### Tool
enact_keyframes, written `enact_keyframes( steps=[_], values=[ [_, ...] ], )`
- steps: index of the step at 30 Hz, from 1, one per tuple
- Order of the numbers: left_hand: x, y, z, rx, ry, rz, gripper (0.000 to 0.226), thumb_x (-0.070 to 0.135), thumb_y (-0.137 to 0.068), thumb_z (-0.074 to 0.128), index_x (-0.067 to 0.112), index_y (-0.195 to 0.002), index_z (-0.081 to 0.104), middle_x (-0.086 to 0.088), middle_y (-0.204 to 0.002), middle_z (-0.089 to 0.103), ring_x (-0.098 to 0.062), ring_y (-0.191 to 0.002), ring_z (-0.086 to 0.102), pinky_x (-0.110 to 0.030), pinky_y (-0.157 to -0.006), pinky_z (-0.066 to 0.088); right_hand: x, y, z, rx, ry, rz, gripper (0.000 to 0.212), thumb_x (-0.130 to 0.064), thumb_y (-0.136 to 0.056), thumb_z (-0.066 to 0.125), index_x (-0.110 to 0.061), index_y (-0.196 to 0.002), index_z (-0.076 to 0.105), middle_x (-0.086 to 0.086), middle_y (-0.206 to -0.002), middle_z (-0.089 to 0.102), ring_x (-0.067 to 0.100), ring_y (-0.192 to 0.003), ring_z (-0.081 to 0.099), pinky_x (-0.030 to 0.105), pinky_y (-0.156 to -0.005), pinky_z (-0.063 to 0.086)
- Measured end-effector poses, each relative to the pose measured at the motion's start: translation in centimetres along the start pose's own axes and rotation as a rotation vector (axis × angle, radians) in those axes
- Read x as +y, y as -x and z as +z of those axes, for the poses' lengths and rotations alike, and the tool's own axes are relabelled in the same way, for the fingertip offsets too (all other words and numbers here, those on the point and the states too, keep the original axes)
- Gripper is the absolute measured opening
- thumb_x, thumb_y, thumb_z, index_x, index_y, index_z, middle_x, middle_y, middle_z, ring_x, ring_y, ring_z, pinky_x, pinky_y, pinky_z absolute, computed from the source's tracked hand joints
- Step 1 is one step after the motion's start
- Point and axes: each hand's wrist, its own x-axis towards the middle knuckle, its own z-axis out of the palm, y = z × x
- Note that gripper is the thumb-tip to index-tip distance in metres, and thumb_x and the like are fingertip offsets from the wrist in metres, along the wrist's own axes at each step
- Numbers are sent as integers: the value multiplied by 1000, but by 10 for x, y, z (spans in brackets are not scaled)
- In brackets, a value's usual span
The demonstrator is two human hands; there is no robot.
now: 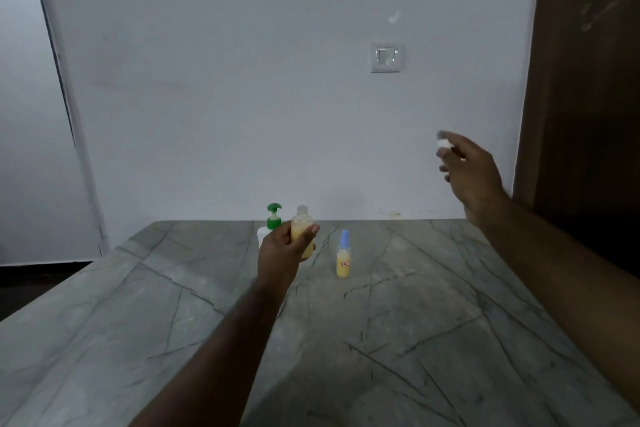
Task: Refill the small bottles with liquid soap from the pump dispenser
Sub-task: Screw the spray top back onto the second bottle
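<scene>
My left hand grips a small clear bottle, upright, uncapped, partly full of yellow soap. Right behind that hand stands the white pump dispenser with its green pump head; its body is mostly hidden. A second small bottle with a blue spray cap, a red label and yellow soap inside stands on the table to the right of my left hand. My right hand is raised high at the right, away from the bottles, pinching a small white cap in its fingertips.
The bottles stand near the far edge of a grey-green marble table, which meets a white wall. A light switch is on the wall. A dark wooden door is at the right.
</scene>
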Motion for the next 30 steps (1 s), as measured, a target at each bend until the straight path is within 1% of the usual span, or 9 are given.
enact_keyframes(
  steps=[3,7,10,14,17,21,24,27,30],
  values=[
    [17,3,1,-2,4,11,34,44,-84,75,12,-95,73,-9,-87,75,-27,-82,75,-55,-78,60,-43,3,3,-195,-1,-62,34,-24,-91,61,-30,-124,59,1,-104,70,8,-75,58,25,-73,46],
    [39,8,0,-7,-6,42,35,52,-81,74,18,-90,71,-5,-86,75,-24,-81,74,-50,-78,61,-79,19,16,-532,147,-150,21,-35,-79,74,-28,-98,71,2,-100,73,15,-87,64,35,-79,50],
    [52,12,2,-30,-2,56,43,58,-77,71,19,-95,69,-4,-93,74,-20,-84,74,-44,-77,63,-95,23,28,-598,188,-190,18,-30,-79,74,-30,-97,74,-1,-100,73,17,-95,66,39,-90,52],
    [62,17,6,-45,18,71,36,49,-83,72,16,-98,71,-5,-92,74,-21,-82,74,-44,-77,63,-112,24,40,-669,331,-258,17,-27,-81,69,-33,-96,74,5,-98,70,15,-78,60,35,-71,51],
    [63,23,10,-40,31,75,35,46,-84,73,14,-98,71,-5,-91,74,-20,-81,74,-43,-77,63,-118,25,46,-692,405,-283,17,-25,-79,65,-33,-91,73,4,-95,69,17,-76,59,34,-64,49],
    [60,32,12,-70,20,80,38,49,-84,70,17,-104,70,0,-95,74,-16,-84,74,-36,-76,63,-121,24,50,-759,479,-260,16,-24,-76,64,-32,-87,74,0,-85,70,9,-66,56,27,-56,44],
    [58,36,15,-85,-2,98,28,46,-86,70,24,-102,67,0,-96,73,-19,-88,73,-33,-73,63,-116,25,57,-868,529,-219,18,-20,-79,67,-30,-91,75,0,-89,72,13,-76,62,31,-67,51],
    [56,37,17,-80,-9,128,13,42,-87,71,30,-89,65,-5,-91,73,-23,-85,73,-30,-71,62,-109,27,68,-964,552,-197,22,-18,-82,70,-25,-103,71,6,-101,67,23,-92,65,34,-81,56],
    [55,38,18,-78,-12,133,15,44,-86,71,30,-86,65,-7,-89,73,-24,-84,72,-30,-71,61,-102,30,80,-1018,563,-202,25,-13,-84,70,-19,-108,64,8,-107,63,24,-97,65,33,-82,58]
  ],
)
